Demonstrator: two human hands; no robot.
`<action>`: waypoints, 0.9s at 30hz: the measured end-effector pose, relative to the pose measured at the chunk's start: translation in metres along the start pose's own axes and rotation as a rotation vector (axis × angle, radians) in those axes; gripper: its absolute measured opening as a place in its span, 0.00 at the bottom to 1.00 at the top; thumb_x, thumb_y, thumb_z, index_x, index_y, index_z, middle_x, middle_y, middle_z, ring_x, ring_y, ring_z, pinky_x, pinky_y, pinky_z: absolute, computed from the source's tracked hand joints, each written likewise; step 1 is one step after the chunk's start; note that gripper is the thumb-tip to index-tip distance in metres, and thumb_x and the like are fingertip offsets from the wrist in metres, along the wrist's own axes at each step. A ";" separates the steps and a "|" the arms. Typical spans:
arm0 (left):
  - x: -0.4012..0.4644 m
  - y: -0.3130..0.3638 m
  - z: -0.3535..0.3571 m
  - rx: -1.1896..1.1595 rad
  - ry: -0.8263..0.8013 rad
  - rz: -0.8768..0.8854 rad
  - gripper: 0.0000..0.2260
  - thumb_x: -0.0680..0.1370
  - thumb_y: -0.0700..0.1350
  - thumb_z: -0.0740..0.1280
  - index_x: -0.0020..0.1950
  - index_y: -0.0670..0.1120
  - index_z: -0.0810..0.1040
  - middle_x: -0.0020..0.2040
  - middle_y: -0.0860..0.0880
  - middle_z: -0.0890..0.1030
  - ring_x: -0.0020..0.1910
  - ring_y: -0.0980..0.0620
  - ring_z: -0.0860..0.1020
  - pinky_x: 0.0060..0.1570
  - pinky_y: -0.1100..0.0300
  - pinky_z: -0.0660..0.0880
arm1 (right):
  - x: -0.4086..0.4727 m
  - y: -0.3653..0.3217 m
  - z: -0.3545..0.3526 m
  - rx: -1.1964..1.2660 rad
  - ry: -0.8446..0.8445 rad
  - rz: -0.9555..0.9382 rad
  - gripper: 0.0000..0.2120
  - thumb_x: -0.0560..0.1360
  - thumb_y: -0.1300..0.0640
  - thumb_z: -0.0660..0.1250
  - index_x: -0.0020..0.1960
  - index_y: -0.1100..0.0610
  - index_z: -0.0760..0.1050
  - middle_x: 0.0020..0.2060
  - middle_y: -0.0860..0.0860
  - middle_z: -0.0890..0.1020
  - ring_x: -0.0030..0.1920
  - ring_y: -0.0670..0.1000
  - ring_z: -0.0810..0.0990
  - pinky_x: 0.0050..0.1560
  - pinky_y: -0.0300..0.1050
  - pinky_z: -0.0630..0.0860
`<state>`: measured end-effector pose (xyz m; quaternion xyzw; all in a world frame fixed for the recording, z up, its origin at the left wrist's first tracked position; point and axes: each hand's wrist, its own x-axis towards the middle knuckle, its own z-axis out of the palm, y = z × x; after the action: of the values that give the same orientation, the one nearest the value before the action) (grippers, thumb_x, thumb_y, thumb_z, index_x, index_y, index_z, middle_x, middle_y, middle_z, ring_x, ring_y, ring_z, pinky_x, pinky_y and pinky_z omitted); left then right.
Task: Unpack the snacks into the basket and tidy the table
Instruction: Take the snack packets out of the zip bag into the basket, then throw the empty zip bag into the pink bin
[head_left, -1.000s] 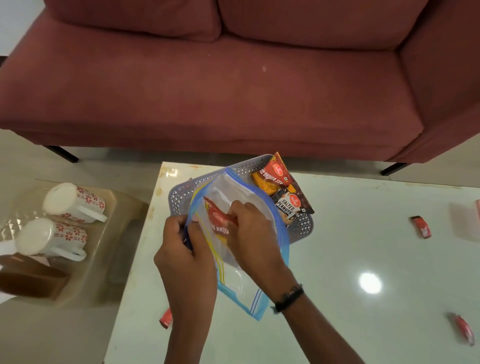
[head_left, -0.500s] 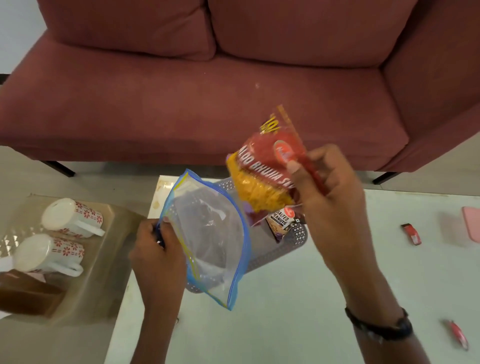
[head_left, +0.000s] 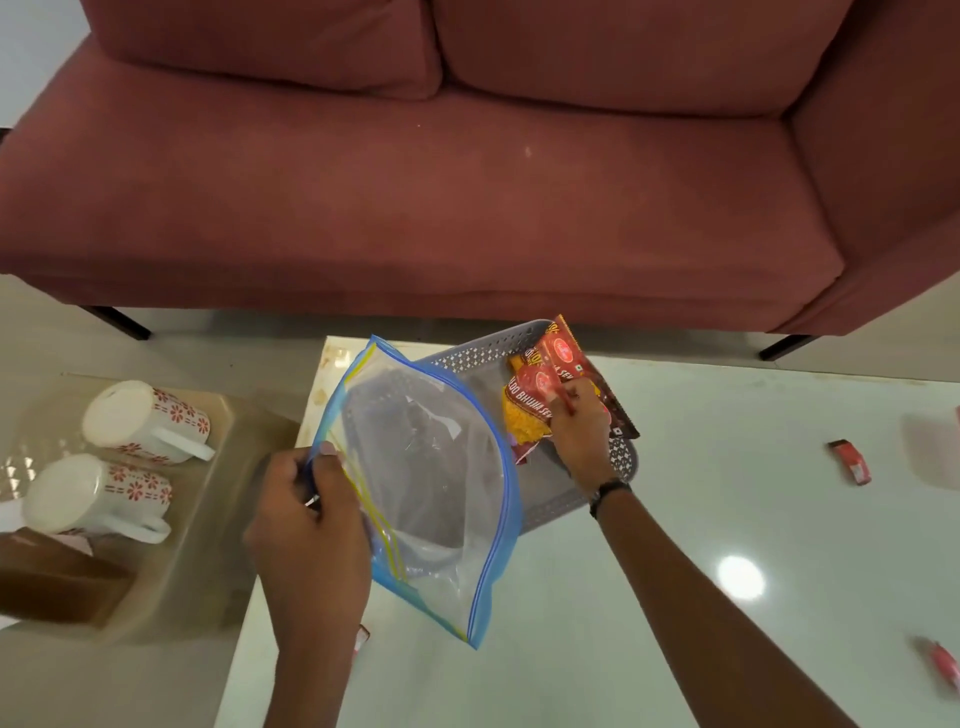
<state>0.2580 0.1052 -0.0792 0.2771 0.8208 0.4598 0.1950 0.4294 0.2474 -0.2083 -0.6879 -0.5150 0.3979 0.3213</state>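
home living room: red sofa (head_left: 467, 208), glossy coffee table (head_left: 675, 519), floral mugs (head_left: 150, 421) alongside.

head view | worn high, looks forward and down | near table (head_left: 675, 519) | sofa (head_left: 467, 208) beyond

A glossy pale table (head_left: 675, 519) filled the lower centre and right of the frame. On it, near its far left corner, sat a grey perforated basket (head_left: 550, 499). 1 small red wrapper (head_left: 850, 461) lay at the right, another (head_left: 946, 670) near the lower right edge, and a 3rd (head_left: 361, 638) at the table's left edge, partly hidden. A pink thing (head_left: 932, 457) lay blurred at far right.
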 end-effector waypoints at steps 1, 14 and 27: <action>-0.001 0.000 -0.001 -0.013 -0.003 0.007 0.14 0.80 0.48 0.58 0.40 0.40 0.71 0.23 0.43 0.75 0.18 0.57 0.73 0.21 0.74 0.66 | 0.002 0.007 0.006 -0.013 -0.004 0.013 0.05 0.78 0.62 0.62 0.49 0.66 0.71 0.42 0.55 0.78 0.42 0.52 0.75 0.32 0.35 0.68; 0.001 -0.002 -0.002 -0.116 -0.023 -0.012 0.12 0.80 0.48 0.58 0.40 0.44 0.70 0.29 0.40 0.76 0.27 0.46 0.76 0.33 0.56 0.72 | -0.017 0.007 -0.012 -0.240 0.039 -0.135 0.18 0.80 0.59 0.58 0.69 0.56 0.63 0.65 0.55 0.73 0.63 0.53 0.74 0.51 0.39 0.73; -0.032 0.092 -0.047 -0.461 -0.154 -0.312 0.07 0.80 0.44 0.59 0.44 0.45 0.73 0.41 0.42 0.77 0.42 0.42 0.77 0.43 0.48 0.79 | -0.197 -0.078 -0.073 0.158 -0.232 -0.166 0.26 0.62 0.33 0.71 0.58 0.32 0.68 0.55 0.32 0.78 0.54 0.30 0.75 0.56 0.25 0.71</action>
<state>0.2816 0.0934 0.0258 0.1299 0.7100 0.5763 0.3832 0.4283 0.0760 -0.0645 -0.5649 -0.5708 0.4859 0.3449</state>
